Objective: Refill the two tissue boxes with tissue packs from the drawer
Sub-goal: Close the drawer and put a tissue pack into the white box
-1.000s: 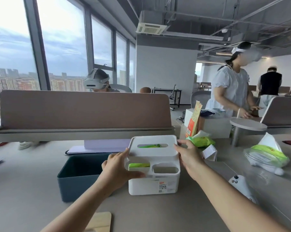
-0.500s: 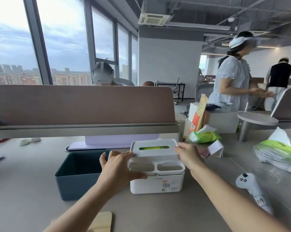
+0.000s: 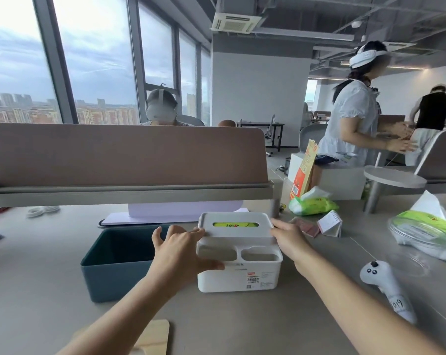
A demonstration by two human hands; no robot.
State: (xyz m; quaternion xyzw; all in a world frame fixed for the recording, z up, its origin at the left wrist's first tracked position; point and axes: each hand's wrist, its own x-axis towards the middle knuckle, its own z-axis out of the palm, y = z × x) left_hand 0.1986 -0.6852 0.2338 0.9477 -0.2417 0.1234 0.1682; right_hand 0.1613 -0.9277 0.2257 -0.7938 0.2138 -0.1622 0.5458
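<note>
A white tissue box (image 3: 238, 276) stands on the desk in front of me, its white lid (image 3: 237, 233) lying flat on top. Green tissue pack wrapping shows through the lid's slot (image 3: 234, 224). My left hand (image 3: 180, 254) grips the box's left side, thumb on the front, fingers at the lid's left edge. My right hand (image 3: 288, 239) holds the lid's right edge. A dark teal tissue box (image 3: 109, 272) without a lid stands just left, its inside dark. A wooden lid (image 3: 152, 336) lies near the desk's front edge.
A green tissue pack (image 3: 311, 203) lies behind the box to the right, another green pack (image 3: 424, 226) at the far right. A white controller (image 3: 385, 285), a folded card (image 3: 330, 224) and a brown desk divider (image 3: 127, 155) are near. A person (image 3: 355, 116) stands at right.
The white lid has come down from a tilted, raised position to lie flat on the box. The green pack seen in the front compartment earlier is no longer visible there.
</note>
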